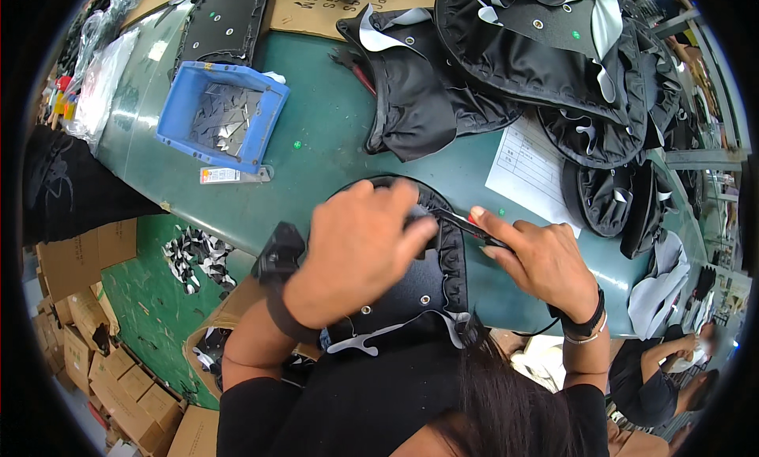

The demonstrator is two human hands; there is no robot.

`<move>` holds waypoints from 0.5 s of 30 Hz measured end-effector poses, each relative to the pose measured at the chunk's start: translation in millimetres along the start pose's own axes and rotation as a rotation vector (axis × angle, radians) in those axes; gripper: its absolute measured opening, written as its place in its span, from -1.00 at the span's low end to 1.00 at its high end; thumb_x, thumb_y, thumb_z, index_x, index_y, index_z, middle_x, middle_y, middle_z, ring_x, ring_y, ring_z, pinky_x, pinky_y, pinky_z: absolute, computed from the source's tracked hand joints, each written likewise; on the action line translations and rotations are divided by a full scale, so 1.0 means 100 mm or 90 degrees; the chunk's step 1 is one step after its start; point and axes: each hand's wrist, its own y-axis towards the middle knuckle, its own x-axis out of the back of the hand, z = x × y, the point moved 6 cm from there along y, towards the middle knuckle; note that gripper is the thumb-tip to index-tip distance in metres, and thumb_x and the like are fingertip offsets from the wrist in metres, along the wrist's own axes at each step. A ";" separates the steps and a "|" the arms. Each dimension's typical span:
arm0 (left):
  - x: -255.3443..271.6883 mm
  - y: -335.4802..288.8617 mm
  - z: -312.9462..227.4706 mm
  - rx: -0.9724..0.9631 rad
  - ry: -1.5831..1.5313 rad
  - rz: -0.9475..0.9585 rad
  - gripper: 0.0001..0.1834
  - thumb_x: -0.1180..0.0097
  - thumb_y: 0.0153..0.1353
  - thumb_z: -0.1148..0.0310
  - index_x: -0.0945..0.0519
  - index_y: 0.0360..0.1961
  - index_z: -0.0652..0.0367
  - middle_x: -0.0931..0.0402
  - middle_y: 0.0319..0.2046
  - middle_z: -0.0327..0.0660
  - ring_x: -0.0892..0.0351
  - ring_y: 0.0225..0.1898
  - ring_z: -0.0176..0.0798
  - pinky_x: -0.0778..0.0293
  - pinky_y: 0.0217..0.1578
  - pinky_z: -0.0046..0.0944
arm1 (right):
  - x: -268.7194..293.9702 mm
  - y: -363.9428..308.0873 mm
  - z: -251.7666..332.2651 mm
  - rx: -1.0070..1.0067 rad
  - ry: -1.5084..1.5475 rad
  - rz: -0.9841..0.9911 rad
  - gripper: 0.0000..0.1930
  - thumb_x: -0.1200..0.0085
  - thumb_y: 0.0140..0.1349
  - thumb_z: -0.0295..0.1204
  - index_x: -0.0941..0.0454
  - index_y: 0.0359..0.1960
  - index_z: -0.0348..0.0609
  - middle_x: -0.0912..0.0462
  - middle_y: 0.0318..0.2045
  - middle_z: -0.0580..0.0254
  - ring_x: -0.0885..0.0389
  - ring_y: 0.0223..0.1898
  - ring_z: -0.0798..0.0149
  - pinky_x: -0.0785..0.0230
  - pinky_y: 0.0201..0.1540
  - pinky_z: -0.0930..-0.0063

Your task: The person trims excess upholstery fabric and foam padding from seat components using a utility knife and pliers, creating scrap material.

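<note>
A black padded panel (419,279) with a gathered fabric edge and metal eyelets lies before me at the table's near edge. Over its upper part is my left hand (356,232), with its thumb out and its fingertips blurred. Whether it grips the fabric, I cannot tell. On the right, my right hand (545,259) is closed around a slim black tool (470,226) with a red spot by the thumb. The tool's tip points at the panel's gathered edge, next to my left thumb. A strip of grey-white material (360,345) hangs from the panel's near end.
A blue bin (273,109) of thin grey pieces stands on the green table (316,85), beside a small flat package (225,175). More black covers (490,85) are piled at the far right, by a printed sheet (530,168). Cardboard boxes (130,386) crowd the floor at left.
</note>
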 end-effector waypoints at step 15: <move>-0.02 0.14 0.16 -0.076 -0.051 -0.080 -0.81 -0.35 -0.04 0.33 -0.59 -0.61 0.16 -0.45 -0.42 -0.32 -0.41 -0.12 -0.16 -0.18 -0.06 -0.15 | -0.33 -0.40 0.19 -0.119 0.088 -0.097 -0.42 -0.22 0.17 -0.31 -0.40 0.26 -0.02 -0.61 -0.52 0.09 -0.58 -0.56 0.00 -0.36 -0.46 0.19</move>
